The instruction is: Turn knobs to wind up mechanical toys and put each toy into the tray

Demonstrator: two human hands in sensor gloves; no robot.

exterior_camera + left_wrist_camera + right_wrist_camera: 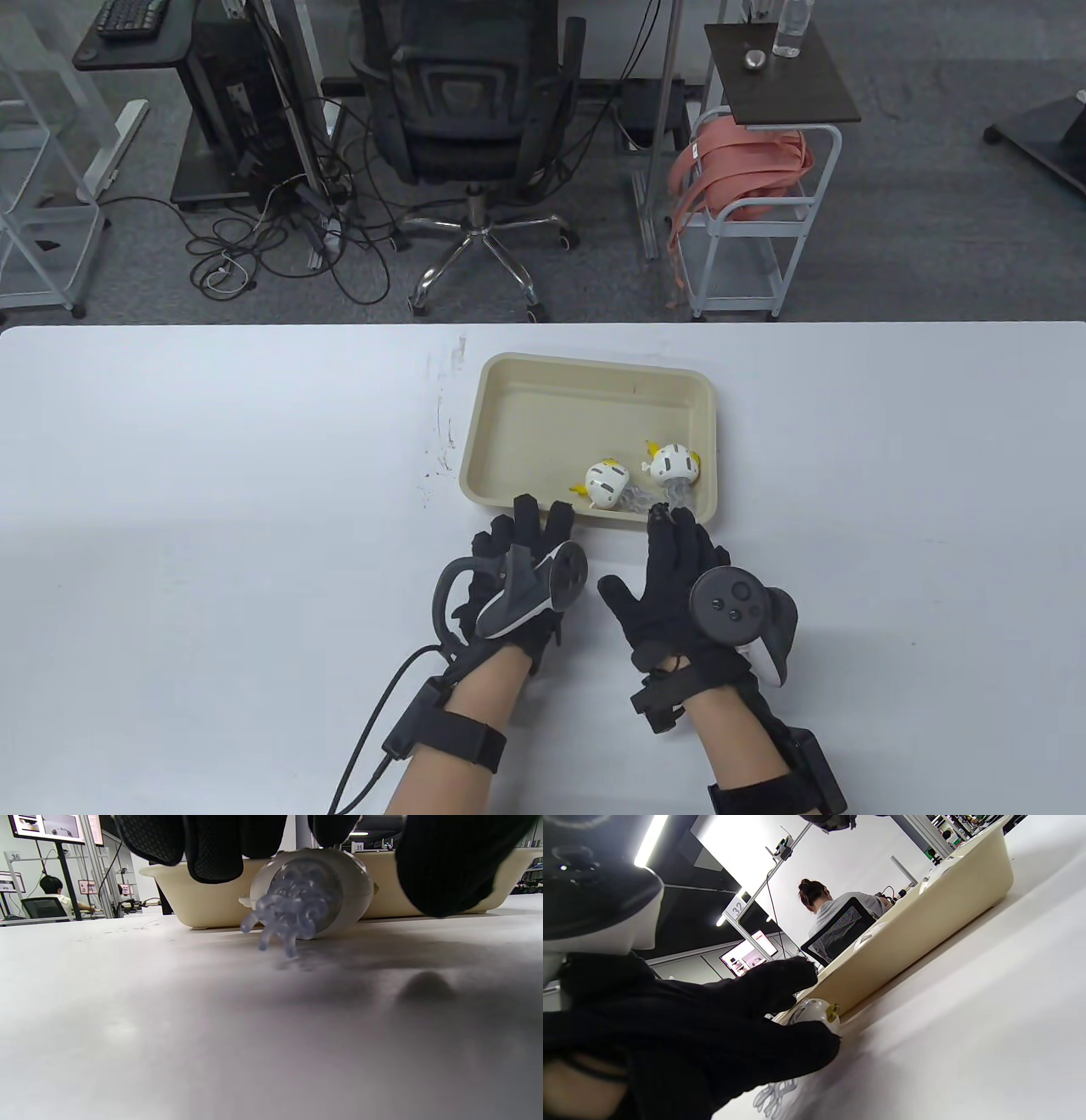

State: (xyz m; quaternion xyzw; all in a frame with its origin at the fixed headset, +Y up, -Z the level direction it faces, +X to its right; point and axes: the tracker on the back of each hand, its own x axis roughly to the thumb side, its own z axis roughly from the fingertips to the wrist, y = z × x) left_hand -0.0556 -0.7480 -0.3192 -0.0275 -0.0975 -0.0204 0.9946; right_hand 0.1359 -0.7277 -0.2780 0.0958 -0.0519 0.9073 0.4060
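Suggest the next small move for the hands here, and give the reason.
Probably wind it: the left hand holds a third jellyfish toy on the table just outside the tray, which holds two already, and the right hand is empty beside it.

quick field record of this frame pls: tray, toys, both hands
tray: beige tray on white table
toys in tray: two, toy one and toy two, near its front right corner
toy outside: third toy lying on the table just in front of the tray
left hand: left hand has its grip on the third toy
right hand: right hand flat, fingers straight, tips at the tray's front rim; holds nothing
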